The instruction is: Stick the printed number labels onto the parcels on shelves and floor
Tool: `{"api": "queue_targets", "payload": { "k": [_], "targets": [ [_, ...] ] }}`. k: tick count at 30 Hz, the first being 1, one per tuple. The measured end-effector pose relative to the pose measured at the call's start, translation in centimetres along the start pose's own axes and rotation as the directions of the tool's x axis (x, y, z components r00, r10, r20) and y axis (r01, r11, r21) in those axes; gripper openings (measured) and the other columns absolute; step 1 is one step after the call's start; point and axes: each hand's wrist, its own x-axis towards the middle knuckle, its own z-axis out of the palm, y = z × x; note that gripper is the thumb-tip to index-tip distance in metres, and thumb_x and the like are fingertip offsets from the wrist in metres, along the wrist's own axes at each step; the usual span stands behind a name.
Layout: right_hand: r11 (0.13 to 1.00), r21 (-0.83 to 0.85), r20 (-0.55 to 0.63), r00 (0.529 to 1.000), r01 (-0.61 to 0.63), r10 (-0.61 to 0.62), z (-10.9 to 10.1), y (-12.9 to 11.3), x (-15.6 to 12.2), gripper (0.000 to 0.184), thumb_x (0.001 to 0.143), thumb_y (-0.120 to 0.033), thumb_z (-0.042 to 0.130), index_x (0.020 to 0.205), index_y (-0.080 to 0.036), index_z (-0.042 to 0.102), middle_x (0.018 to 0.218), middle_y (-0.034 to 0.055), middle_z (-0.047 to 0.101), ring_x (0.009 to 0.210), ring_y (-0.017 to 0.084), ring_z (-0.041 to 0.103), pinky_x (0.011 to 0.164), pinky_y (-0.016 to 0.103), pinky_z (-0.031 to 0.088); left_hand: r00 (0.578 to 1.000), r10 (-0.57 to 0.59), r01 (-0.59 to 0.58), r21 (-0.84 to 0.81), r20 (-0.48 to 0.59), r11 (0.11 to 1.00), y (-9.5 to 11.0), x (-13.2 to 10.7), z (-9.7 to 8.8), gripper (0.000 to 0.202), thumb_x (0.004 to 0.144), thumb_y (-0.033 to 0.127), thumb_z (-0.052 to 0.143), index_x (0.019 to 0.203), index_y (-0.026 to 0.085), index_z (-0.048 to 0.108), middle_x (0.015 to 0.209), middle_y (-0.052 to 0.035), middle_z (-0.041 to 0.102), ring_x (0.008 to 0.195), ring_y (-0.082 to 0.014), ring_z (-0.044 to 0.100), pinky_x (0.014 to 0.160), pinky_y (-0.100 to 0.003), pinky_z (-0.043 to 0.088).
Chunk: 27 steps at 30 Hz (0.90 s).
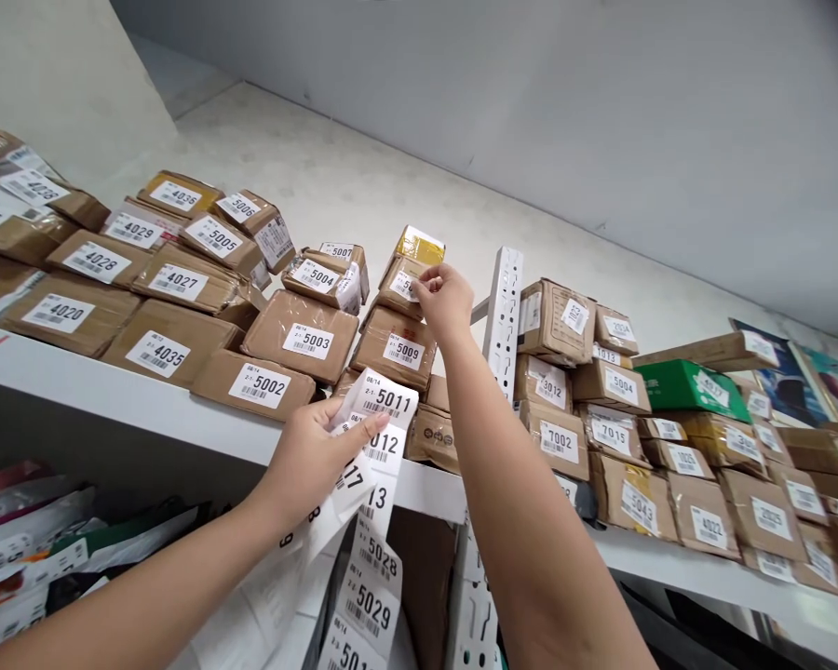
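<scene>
Grip Status: Left Holds Label Strip, Right Pinches Label at Top Parcel

Left grip: the left hand (314,461) is closed around a label strip (381,437), with the thumb laid across the front and the fingers behind. The strip is white and printed with barcodes and numbers. 5011 and 5012 read at its top, 5028 and 5029 lower down, where it hangs below the shelf edge. A second length trails toward the left forearm.

Right grip: the right hand (445,302) is raised to the shelf, thumb and forefinger pinched on a white label (405,284) at the face of a small brown parcel (395,270). Whether that label is fully stuck down cannot be told, and the fingers cover its number.

Location: the small brown parcel sits on top of parcel 5009 (395,349), with a yellow-wrapped parcel (420,245) just behind it. Parcel 5003 (300,335) and parcel 5004 (321,277) lie to the left, and parcel 5002 (255,383) lies at the front edge. All rest on a white shelf (112,391), just left of a perforated white upright (503,307).

Surroundings: more labelled brown parcels crowd both sides of the upright. A green box (684,386) lies among those on the right. Plastic mailing bags (28,540) fill the level below at left.
</scene>
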Motion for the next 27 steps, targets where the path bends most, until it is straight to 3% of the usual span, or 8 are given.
{"api": "queue_targets", "payload": {
  "k": [5,11,13,15,17,21,24,27],
  "targets": [
    [0.978,-0.209,-0.086,0.996,0.011,-0.030,-0.1,-0.2,-0.7,0.031,0.072,-0.024,0.072,0.098,-0.020,0.057,0.101,0.0087,0.057,0.083,0.020,0.058,0.076,0.038,0.045,0.999,-0.035,0.035,0.044,0.003,0.998,0.3,-0.5,-0.6,0.026,0.073,0.044,0.070,0.071,0.018,0.067,0.070,-0.0005,0.070,0.063,-0.0133,0.059,0.058,-0.023,0.045],
    [0.999,0.047,-0.074,0.997,-0.017,0.021,-2.8,-1.0,-2.5,0.012,0.081,-0.020,0.061,0.093,-0.018,0.059,0.085,0.0030,0.064,0.078,0.016,0.060,0.076,0.035,0.049,1.000,0.014,-0.014,0.002,-0.024,1.000,0.3,-0.1,-1.4,0.036,0.074,0.050,0.066,0.061,0.017,0.058,0.056,0.0044,0.057,0.052,-0.0090,0.048,0.049,-0.019,0.038],
    [0.971,0.237,0.111,0.993,0.019,-0.047,-4.2,-2.1,-5.0,0.013,0.082,-0.027,0.061,0.092,-0.019,0.061,0.088,0.0035,0.065,0.079,0.014,0.061,0.074,0.032,0.051,1.000,0.019,-0.019,-0.018,-0.025,1.000,0.2,0.1,-1.7,0.039,0.074,0.052,0.065,0.060,0.017,0.056,0.056,0.0041,0.056,0.052,-0.0089,0.047,0.049,-0.019,0.037],
    [0.931,0.360,0.506,0.851,-0.057,-0.143,-5.1,-2.9,-8.0,0.018,0.076,-0.028,0.067,0.092,-0.021,0.064,0.090,0.0031,0.067,0.078,0.014,0.063,0.070,0.031,0.053,1.000,0.016,-0.016,-0.015,-0.001,1.000,0.1,0.3,-1.8,0.040,0.074,0.055,0.063,0.062,0.017,0.060,0.058,0.0028,0.058,0.053,-0.0093,0.048,0.049,-0.020,0.038],
    [0.916,0.388,0.586,0.795,-0.104,-0.158,-5.2,-3.2,-10.7,0.018,0.074,-0.025,0.068,0.091,-0.021,0.065,0.088,0.0029,0.068,0.074,0.014,0.062,0.066,0.030,0.053,0.999,0.022,-0.021,-0.031,0.029,0.999,0.0,0.6,-1.6,0.038,0.074,0.054,0.064,0.067,0.017,0.064,0.061,0.0020,0.060,0.057,-0.0099,0.051,0.052,-0.020,0.040],
    [0.894,0.429,0.398,0.916,-0.129,-0.059,-3.8,-2.3,-13.3,0.016,0.075,-0.025,0.066,0.090,-0.020,0.063,0.081,0.0026,0.068,0.068,0.013,0.061,0.062,0.029,0.051,1.000,0.012,-0.015,-0.221,-0.012,0.975,-0.2,1.4,-0.5,0.034,0.066,0.045,0.075,0.087,0.020,0.065,0.073,0.0021,0.066,0.071,-0.0121,0.058,0.066,-0.021,0.047],
    [0.856,0.499,0.277,0.961,-0.136,-0.008,-2.8,-1.8,-13.7,0.013,0.078,-0.026,0.064,0.089,-0.020,0.063,0.075,0.0014,0.067,0.067,0.013,0.061,0.062,0.028,0.051,0.997,-0.002,-0.015,-0.224,-0.074,0.974,-0.4,2.0,0.4,0.032,0.068,0.046,0.073,0.076,0.018,0.061,0.060,0.0044,0.059,0.058,-0.0099,0.053,0.055,-0.019,0.042],
    [0.893,0.450,0.119,0.992,-0.015,-0.043,-2.6,-1.9,-13.6,0.005,0.080,-0.023,0.061,0.082,-0.021,0.066,0.083,0.0027,0.065,0.074,0.013,0.062,0.065,0.028,0.052,0.987,0.051,-0.074,-0.152,-0.152,0.986,-0.5,2.3,0.9,0.037,0.075,0.052,0.065,0.066,0.018,0.052,0.052,0.0070,0.049,0.049,-0.0075,0.042,0.046,-0.018,0.033]
  ]
}}
